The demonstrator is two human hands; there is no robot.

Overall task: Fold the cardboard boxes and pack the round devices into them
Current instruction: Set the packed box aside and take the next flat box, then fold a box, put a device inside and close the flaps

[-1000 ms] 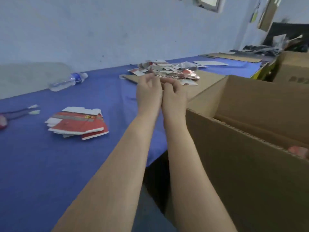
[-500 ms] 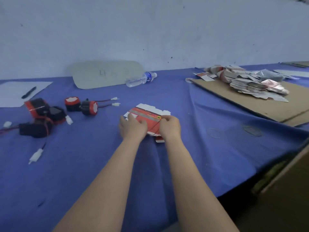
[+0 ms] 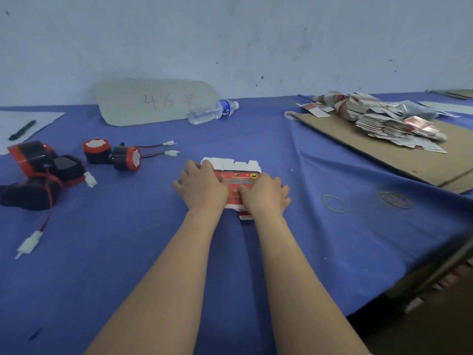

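Two-handed, pressing down on a small stack of flat cardboard boxes (image 3: pixel 236 175), red-printed with white flaps, lying on the blue tablecloth (image 3: pixel 128 239) directly under the palms. Laying the left hand (image 3: pixel 202 187) flat over the stack's left half, fingers fairly straight and reaching the white flaps at the far edge. Draping the right hand (image 3: pixel 263 194) over the right half, thumb resting on the red print, fingers spreading down past the right edge; impossible to tell whether pinching the top sheet or only pressing. Judging from this, starting the folding step: getting one flat box off the stack, with no folded box and no packed device in view. Waiting well to the left of the left hand: round devices (image 3: pixel 126 158), two of them, black with red rims and white faces, trailing red-and-black wires with white plugs; further left again, a cluster of further devices (image 3: pixel 38 172). Lying beyond the hands by the wall: a clear water bottle (image 3: pixel 212 112) and a grey board (image 3: pixel 153 101). Sitting far off to the right of the right hand: a heap of flat boxes (image 3: pixel 389 121) on a brown cardboard sheet (image 3: pixel 358 144), and nearer, loose rubber bands (image 3: pixel 334 203) on the cloth. Probably calling next for separating a single sheet with the fingertips, lifting it clear and squeezing it open before tucking the flaps.
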